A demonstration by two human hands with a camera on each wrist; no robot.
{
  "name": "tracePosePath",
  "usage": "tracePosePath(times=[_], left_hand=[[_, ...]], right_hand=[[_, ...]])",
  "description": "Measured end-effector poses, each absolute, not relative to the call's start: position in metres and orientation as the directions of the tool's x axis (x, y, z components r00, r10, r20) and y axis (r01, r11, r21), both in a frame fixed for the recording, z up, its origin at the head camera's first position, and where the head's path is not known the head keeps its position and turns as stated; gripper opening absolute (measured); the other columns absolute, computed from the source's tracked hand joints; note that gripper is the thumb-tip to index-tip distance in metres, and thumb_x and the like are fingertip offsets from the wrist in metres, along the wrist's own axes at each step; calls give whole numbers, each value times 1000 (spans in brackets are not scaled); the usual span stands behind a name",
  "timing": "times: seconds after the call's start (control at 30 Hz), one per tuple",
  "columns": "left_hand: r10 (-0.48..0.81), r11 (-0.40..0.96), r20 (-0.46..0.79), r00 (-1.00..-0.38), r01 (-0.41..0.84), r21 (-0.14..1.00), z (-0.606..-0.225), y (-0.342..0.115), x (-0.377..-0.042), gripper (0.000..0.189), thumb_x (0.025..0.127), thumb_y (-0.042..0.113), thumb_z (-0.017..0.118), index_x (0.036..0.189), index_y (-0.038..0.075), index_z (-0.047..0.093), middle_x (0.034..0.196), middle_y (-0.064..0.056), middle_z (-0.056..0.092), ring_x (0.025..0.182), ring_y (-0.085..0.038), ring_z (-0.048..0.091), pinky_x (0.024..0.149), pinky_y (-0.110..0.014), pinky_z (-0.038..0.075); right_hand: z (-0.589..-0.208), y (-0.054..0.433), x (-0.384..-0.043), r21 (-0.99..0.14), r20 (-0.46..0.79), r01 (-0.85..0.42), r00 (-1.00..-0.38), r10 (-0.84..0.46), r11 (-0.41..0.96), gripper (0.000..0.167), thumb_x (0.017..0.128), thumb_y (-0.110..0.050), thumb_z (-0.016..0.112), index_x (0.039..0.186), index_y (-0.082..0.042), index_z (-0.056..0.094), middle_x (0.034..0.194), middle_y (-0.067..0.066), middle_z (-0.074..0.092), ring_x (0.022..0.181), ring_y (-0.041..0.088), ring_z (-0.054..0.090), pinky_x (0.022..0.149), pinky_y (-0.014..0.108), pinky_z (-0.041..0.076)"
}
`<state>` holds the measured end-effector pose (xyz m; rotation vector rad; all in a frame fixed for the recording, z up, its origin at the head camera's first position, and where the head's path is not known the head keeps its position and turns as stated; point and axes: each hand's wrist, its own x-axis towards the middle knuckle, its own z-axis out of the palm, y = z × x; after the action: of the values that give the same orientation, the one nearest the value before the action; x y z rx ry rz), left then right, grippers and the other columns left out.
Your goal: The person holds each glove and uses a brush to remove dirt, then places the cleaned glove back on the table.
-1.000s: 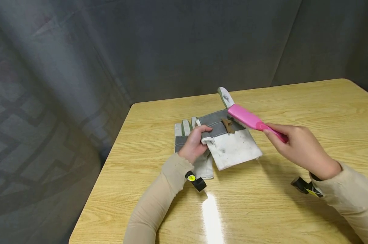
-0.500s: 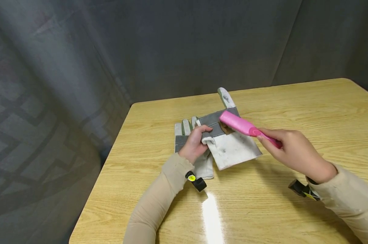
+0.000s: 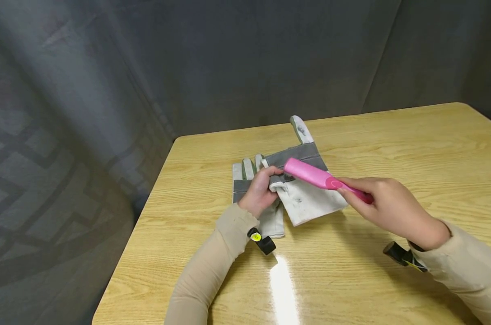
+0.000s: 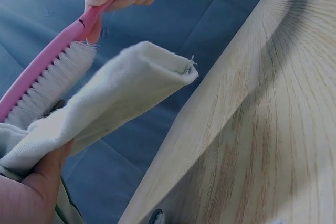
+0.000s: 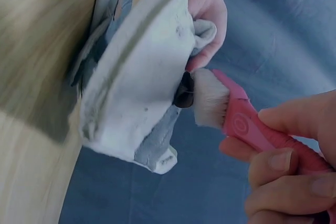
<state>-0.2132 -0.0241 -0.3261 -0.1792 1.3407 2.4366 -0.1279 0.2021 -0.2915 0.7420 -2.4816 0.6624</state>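
My left hand [image 3: 261,192] grips one side of a white work glove [image 3: 316,201] with a grey band and dark smudges, held tilted above the table. My right hand [image 3: 385,207] holds a pink brush [image 3: 310,172] by its handle, its head over the glove's grey band close to my left fingertips. White bristles [image 5: 210,98] face the glove in the right wrist view. Against them sits a small dark piece [image 5: 184,92] of unclear kind. A second glove [image 3: 271,223] lies flat on the table, partly beneath my left hand and the held glove.
Everything is above a wood-grain table [image 3: 334,280] with a bright glare streak near its front. A dark grey curtain [image 3: 245,67] hangs behind and along the left side. Black wrist cameras stick out below both wrists.
The brush has swept left and slightly down across the glove towards my left hand. A brown piece seen on the grey band earlier is now out of sight in the head view. My left hand stays put.
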Motion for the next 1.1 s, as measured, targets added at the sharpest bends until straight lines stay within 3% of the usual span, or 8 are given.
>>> tracePosePath(times=[0.33,0.67,0.9,1.1], left_hand=[[229,-495,-295,-928,-372,785,-326,-26,-214,13,85,-2,38,88,8,46,94,-2,51,88,-10,54,77,-16,51],[220,-520,-297,-929,-369,770,-325,-27,-215,13,85,-1,37,85,9,45,89,-1,53,80,-8,55,70,-16,50],[230,-524,-302,-925,-380,762,-323,-25,-214,12,85,-2,38,86,9,45,89,-1,52,81,-8,54,71,-15,50],[251,-479,-321,-913,-406,778,-324,-23,-212,13,85,0,37,91,7,47,99,-3,54,96,-11,54,91,-22,47]], right_hand=[[-286,211,-133,-302,491,-513,-806,-331,803,26,85,-20,66,102,-1,71,50,-9,27,48,-2,17,43,16,18],[-283,218,-136,-286,485,-467,-824,-294,837,25,85,-22,64,101,-3,71,49,-9,28,46,0,19,43,18,17],[-283,213,-133,-312,585,-510,-768,-260,801,25,82,-15,68,103,-2,71,51,-7,31,47,-1,20,42,17,18],[-292,204,-131,-285,637,-601,-701,-320,747,25,81,-19,70,100,-3,72,53,-10,32,50,-4,21,43,12,17]])
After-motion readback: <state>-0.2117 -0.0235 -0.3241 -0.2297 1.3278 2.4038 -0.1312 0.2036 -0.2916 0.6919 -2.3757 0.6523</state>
